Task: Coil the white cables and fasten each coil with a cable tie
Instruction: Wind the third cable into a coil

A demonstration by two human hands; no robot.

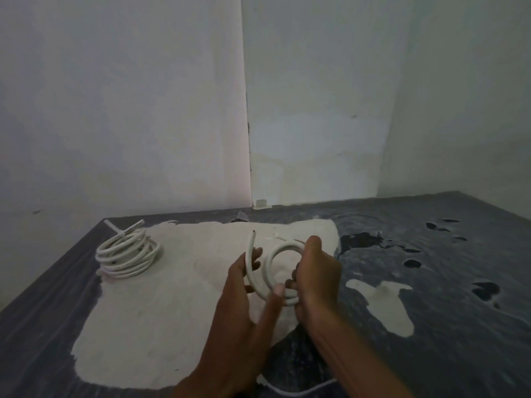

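Both my hands hold a small white cable coil point(283, 248) above the middle of the table. My right hand point(314, 271) grips the coil's right side, fingers curled round its loops. My left hand point(247, 285) holds the left side, with the cable's free end point(252, 239) sticking up past my fingers. A larger white coil point(126, 254) lies on the table at the left, bound by a cable tie point(120, 234) at its far side. A small white piece, perhaps a loose cable tie point(280, 236), lies just beyond the held coil.
The table point(431, 326) is dark and worn, with large pale patches where the surface has peeled. White walls close it off behind and on the left. A white cable strand point(293, 390) runs along the near edge between my forearms.
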